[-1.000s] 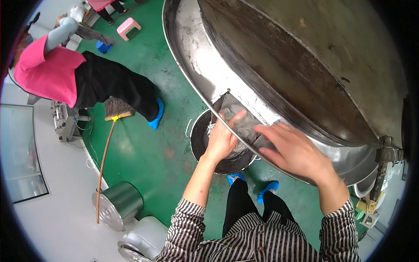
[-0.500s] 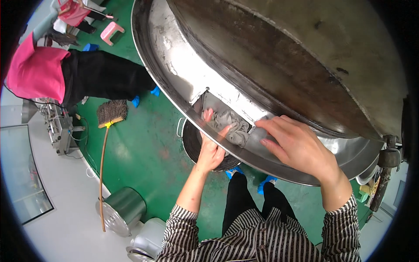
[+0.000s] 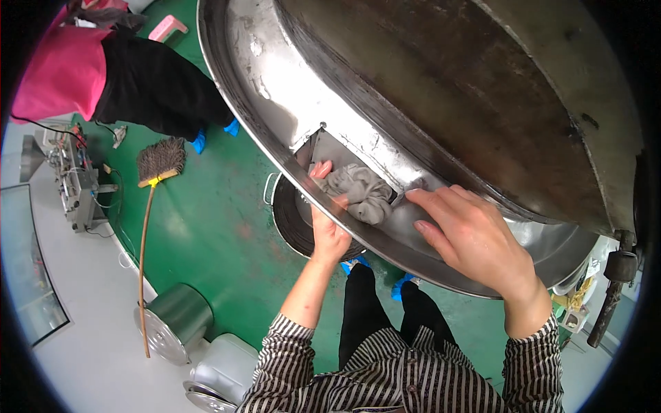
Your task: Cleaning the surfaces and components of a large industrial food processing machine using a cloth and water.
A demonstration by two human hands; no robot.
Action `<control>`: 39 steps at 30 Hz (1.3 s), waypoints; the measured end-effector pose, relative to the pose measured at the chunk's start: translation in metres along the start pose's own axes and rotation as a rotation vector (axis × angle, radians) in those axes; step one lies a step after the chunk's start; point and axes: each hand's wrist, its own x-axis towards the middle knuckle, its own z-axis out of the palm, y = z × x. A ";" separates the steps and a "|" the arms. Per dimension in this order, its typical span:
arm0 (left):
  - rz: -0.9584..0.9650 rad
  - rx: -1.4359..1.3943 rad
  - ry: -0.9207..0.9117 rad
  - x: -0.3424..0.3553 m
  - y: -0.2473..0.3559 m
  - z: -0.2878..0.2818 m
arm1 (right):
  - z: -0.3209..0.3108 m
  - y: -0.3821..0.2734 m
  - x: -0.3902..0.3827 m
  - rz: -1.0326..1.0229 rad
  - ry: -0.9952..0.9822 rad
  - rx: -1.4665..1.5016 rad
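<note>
A wet-looking, crumpled grey cloth (image 3: 359, 193) bulges in the square opening of a shiny metal trough (image 3: 268, 72). From below, my left hand (image 3: 330, 233) reaches behind the trough's outer rim and cups the cloth. Its fingertips show at the cloth's far left side, while the rim hides part of the hand. My right hand (image 3: 475, 237) is over the trough, right of the opening. Its fingers are stretched out, thumb apart, with the fingertips at the opening's right edge and nothing held. Beneath the opening stands a dark-looking pot (image 3: 292, 224) with a side handle.
A large brown-stained metal drum (image 3: 441, 89) rises beyond the trough. At left, a person in pink (image 3: 62, 72) stands near a broom (image 3: 146, 261). A lidded steel pot (image 3: 182, 313) and white bin (image 3: 227, 365) stand lower left. A metal valve handle (image 3: 609, 296) hangs at right.
The view has shifted slightly. More of the grey cloth now bulges up in the opening, with my left hand still around it. My right hand stays nearly in place beside the opening.
</note>
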 end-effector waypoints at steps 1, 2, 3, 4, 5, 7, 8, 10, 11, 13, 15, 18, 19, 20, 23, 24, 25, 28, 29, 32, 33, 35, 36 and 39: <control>-0.004 -0.012 -0.002 0.005 -0.006 0.003 | 0.005 0.006 -0.002 0.000 -0.018 -0.019; 0.069 0.064 -0.080 0.011 -0.007 0.001 | 0.009 0.007 -0.003 -0.009 -0.038 -0.030; 0.142 0.138 -0.158 0.015 -0.006 -0.001 | 0.013 0.007 -0.001 -0.008 -0.044 -0.029; 0.151 0.271 -0.245 0.018 -0.003 -0.004 | 0.015 0.005 0.001 0.006 -0.054 -0.043; 0.149 0.266 -0.240 0.022 -0.001 -0.008 | 0.016 0.004 0.004 0.021 -0.064 -0.058; 0.173 0.294 -0.365 0.028 0.002 -0.015 | 0.026 0.004 0.008 0.000 -0.047 -0.102; 0.157 0.266 -0.345 0.026 0.000 -0.014 | 0.030 0.004 0.010 -0.021 -0.025 -0.140; 0.135 0.194 -0.295 0.025 0.001 -0.013 | 0.037 0.004 0.012 -0.070 -0.009 -0.292; 0.118 0.128 -0.252 0.024 0.002 -0.013 | 0.040 0.003 0.013 -0.119 0.015 -0.438; 0.146 0.058 -0.182 0.020 0.006 -0.008 | 0.041 -0.004 0.016 -0.134 -0.011 -0.516; -0.089 -0.096 0.034 0.005 0.002 0.004 | 0.044 -0.003 0.020 -0.141 -0.031 -0.599; -0.165 -0.118 0.042 -0.008 0.001 0.006 | 0.044 -0.005 0.021 -0.036 -0.202 -0.474; -0.168 -0.083 0.008 -0.010 -0.003 0.004 | 0.044 -0.005 0.021 -0.040 -0.196 -0.470; -0.133 -0.070 -0.066 -0.009 -0.008 0.001 | 0.043 -0.004 0.022 -0.051 -0.210 -0.416; 0.157 0.223 -0.158 0.010 -0.004 -0.005 | 0.045 0.004 0.011 -0.127 -0.109 -0.400; 0.208 0.215 -0.177 0.016 -0.007 -0.003 | 0.046 0.006 0.007 -0.194 0.003 -0.431; 0.208 0.217 -0.180 0.023 -0.003 -0.005 | 0.044 0.007 0.006 -0.194 0.004 -0.428; 0.262 0.293 -0.310 0.038 0.002 -0.009 | 0.038 -0.005 0.009 -0.091 -0.119 -0.464; 0.262 0.287 -0.312 0.038 0.003 -0.007 | 0.032 -0.012 0.014 -0.069 -0.178 -0.434; 0.224 0.238 -0.283 0.037 0.006 -0.009 | 0.026 -0.005 0.022 -0.050 -0.201 -0.261; 0.250 0.217 -0.305 0.032 -0.001 -0.012 | 0.024 -0.001 0.022 -0.045 -0.169 -0.122; 0.277 0.189 -0.329 0.024 -0.010 -0.012 | 0.018 0.007 0.018 -0.009 -0.109 -0.073; 0.239 0.186 -0.336 0.020 -0.012 -0.012 | 0.016 0.009 0.016 0.027 -0.048 -0.023; 0.244 0.208 -0.314 0.020 -0.012 -0.011 | 0.015 0.008 0.012 -0.001 -0.070 -0.154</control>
